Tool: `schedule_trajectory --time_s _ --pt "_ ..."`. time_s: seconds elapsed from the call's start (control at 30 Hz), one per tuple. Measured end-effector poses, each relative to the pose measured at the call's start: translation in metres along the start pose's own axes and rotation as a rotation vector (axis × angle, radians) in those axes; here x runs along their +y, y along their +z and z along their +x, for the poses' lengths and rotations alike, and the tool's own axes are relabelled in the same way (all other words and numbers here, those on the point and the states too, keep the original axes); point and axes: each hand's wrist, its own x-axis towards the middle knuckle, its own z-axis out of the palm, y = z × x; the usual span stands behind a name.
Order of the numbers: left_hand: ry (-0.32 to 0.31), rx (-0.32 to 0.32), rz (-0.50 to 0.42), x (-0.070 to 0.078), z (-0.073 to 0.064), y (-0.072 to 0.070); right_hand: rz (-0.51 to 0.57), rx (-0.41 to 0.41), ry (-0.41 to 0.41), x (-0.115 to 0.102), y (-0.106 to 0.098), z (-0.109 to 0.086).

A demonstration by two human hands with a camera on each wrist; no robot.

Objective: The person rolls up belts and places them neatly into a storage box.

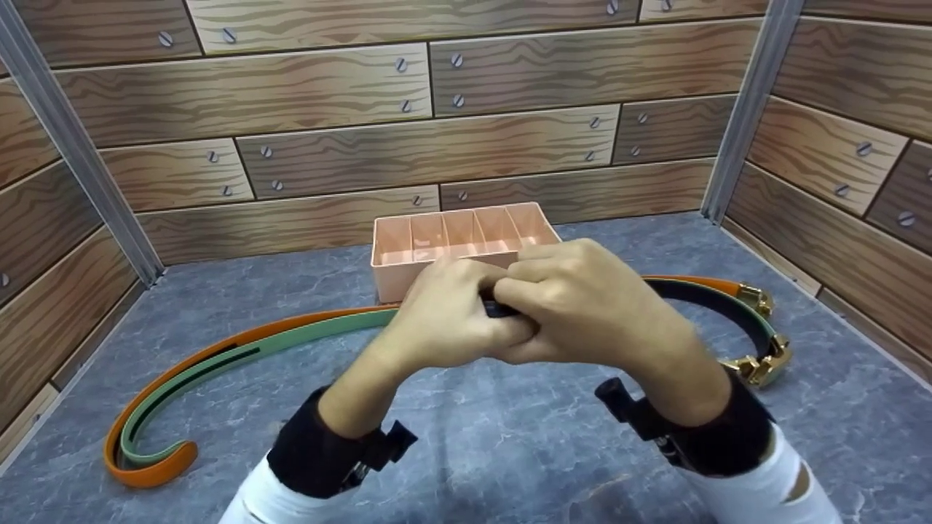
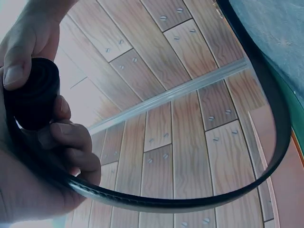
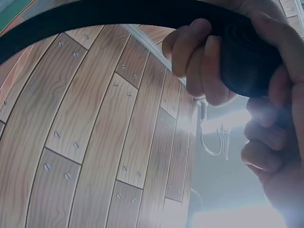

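Both hands meet above the table's middle, around a rolled black belt. The left hand (image 1: 455, 316) and the right hand (image 1: 593, 313) have curled fingers that grip the roll, mostly hidden in the head view. In the left wrist view, the coiled belt (image 2: 33, 97) shows between thumb and fingers, and its strap swings out in a wide loop. The right wrist view shows the same coil (image 3: 249, 59) held by fingers of both hands. On the table lie an orange belt (image 1: 149, 477) and a green belt (image 1: 320, 331), curving left. Gold buckles (image 1: 761, 364) lie at the right.
A pink box (image 1: 397, 280) with several compartments stands behind the hands. Wood-patterned panels (image 1: 437, 131) wall the grey marbled table (image 1: 466, 451) at the back and both sides, with metal strips (image 1: 743, 109) at the corners.
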Motion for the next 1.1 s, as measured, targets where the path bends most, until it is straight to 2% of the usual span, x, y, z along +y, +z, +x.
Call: schedule_trajectory --time_s 0.07,0.13,0.27,0.37,0.4,0.47,0.57,0.67,0.73,0.83,1.03,1.1 --pt "0.028 -0.010 -0.070 0.000 -0.001 -0.001 0.017 0.025 -0.018 0.001 0.000 -0.001" --pt "0.092 -0.007 -0.176 0.000 -0.001 -0.002 0.073 0.068 -0.029 0.003 0.000 -0.002" --pt "0.218 -0.013 -0.422 0.000 -0.001 -0.004 0.248 0.214 -0.040 0.009 0.000 -0.003" --pt "0.265 -0.036 -0.547 0.000 -0.001 -0.003 0.351 0.302 -0.049 0.012 0.001 -0.002" --pt "0.266 -0.042 -0.561 0.000 -0.001 -0.003 0.373 0.310 -0.049 0.012 0.002 -0.002" --pt "0.251 -0.036 -0.520 0.002 -0.001 -0.003 0.372 0.274 -0.043 0.011 0.000 -0.002" --pt "0.173 -0.002 -0.297 0.005 -0.001 -0.003 0.242 0.155 -0.022 0.008 -0.003 -0.002" --pt "0.075 -0.001 -0.058 0.007 -0.002 -0.003 0.094 0.047 -0.012 0.004 -0.005 -0.004" --pt "0.050 -0.007 -0.002 0.007 -0.002 -0.002 0.063 0.023 -0.010 0.003 -0.005 -0.005" --pt "0.081 -0.018 -0.068 0.006 -0.003 -0.003 0.117 0.049 -0.009 0.004 -0.004 -0.005" --pt "0.192 -0.059 -0.445 0.002 -0.004 -0.006 0.304 0.217 -0.021 0.009 -0.001 -0.006" --pt "0.205 -0.073 -0.525 0.001 -0.004 -0.007 0.350 0.261 -0.020 0.010 0.000 -0.006"
